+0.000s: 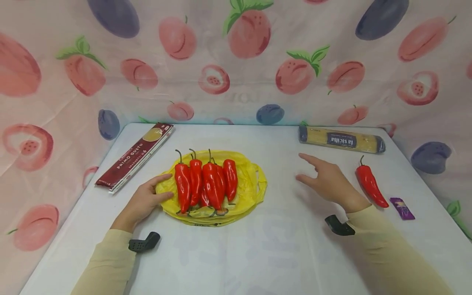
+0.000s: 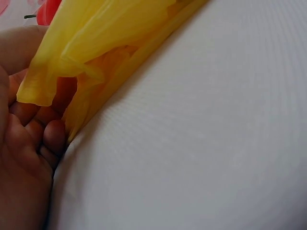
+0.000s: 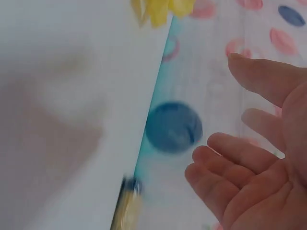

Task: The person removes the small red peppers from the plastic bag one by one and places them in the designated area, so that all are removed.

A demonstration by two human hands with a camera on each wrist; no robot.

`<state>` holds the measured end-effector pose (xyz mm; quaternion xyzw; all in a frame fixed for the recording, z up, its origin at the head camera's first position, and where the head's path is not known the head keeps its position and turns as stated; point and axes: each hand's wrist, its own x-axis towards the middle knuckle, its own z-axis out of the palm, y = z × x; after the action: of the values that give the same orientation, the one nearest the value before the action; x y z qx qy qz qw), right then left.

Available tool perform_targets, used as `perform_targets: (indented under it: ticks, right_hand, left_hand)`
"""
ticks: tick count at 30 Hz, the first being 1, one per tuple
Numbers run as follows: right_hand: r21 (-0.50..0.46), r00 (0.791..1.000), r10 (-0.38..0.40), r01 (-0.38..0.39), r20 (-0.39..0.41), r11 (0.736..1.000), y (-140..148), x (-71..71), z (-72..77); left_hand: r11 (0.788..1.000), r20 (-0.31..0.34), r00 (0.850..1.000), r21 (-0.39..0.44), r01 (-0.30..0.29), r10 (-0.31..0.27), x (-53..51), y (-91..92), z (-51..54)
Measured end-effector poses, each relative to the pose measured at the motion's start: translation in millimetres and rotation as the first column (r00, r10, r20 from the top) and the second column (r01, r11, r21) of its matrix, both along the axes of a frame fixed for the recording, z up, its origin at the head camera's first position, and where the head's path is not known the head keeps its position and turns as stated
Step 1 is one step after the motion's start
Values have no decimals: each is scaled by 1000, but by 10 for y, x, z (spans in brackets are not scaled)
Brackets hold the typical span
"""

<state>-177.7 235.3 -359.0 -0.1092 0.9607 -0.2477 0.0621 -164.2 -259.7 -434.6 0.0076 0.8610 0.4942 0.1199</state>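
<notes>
A yellow plastic bag lies flattened on the table, with several red peppers side by side on top, stems pointing away. At the bag's left edge, my left hand grips the plastic between thumb and fingers. Close up in the left wrist view, the crumpled bag edge passes between the fingers of that hand. My right hand is held above the table, right of the bag, fingers apart and holding nothing. Its palm shows bare in the right wrist view.
At the far left lies a dark red spaghetti packet. A clear pasta packet lies at the back right. Nearer on the right are a single red pepper and a small purple packet. Fruit-printed cloth hangs behind the table.
</notes>
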Motion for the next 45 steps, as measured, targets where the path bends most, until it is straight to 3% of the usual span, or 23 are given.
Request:
perform_targets:
  ticks: [12,23,32,45]
  right_hand:
    - [-114,984,151,-161,-92,980,-632,-37,-109]
    - [-212,960,280,-279,-30,937,-1147,-58,-201]
    - [-226,959,277,-257,59,940,-1382,-141,-347]
    - [-191,967,232,-209,109,959,-1551,-217,-473]
  left_hand:
    - [1000,4,1000,-10,-1,1,-5,7,-5]
    - [1000,5,1000,-8,7,-7,-3,10,3]
    - [1000,0,1000,-13,-3,3,8,-2,7]
    - [1000,-17,1000,-21,3,-4,12,9,1]
